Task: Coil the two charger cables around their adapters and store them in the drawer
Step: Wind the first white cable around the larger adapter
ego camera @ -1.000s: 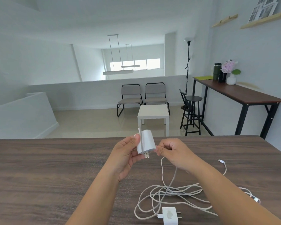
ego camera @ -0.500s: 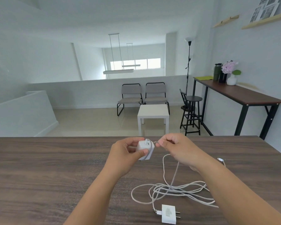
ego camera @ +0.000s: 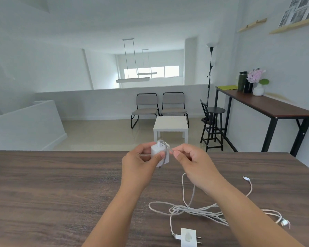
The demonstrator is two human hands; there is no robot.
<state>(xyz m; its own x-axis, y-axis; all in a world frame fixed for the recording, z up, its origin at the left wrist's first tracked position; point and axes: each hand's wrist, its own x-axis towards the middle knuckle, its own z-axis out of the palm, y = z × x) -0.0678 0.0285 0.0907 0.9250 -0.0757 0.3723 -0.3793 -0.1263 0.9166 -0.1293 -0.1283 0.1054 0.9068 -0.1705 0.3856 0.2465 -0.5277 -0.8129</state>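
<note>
My left hand (ego camera: 141, 163) grips a white charger adapter (ego camera: 159, 152) above the far middle of the dark wooden table (ego camera: 52, 193). A turn of white cable runs round the adapter. My right hand (ego camera: 194, 164) pinches that cable just right of the adapter, and the cable drops under my wrist into a loose tangle of white cables (ego camera: 191, 209) on the table. A second white adapter (ego camera: 187, 237) lies flat at the near edge, prongs to the right, its cable plugged in. A free connector end (ego camera: 246, 178) lies further right. No drawer is in view.
Another cable end (ego camera: 284, 222) lies at the right near my forearm. Beyond the table stand a white side table (ego camera: 170, 123), two grey chairs, a black stool and a long wall desk (ego camera: 275, 107) with bottles and flowers.
My left hand has turned the adapter so its cable socket faces up, and my right hand has carried the cable round it. The tangle on the table has shifted slightly.
</note>
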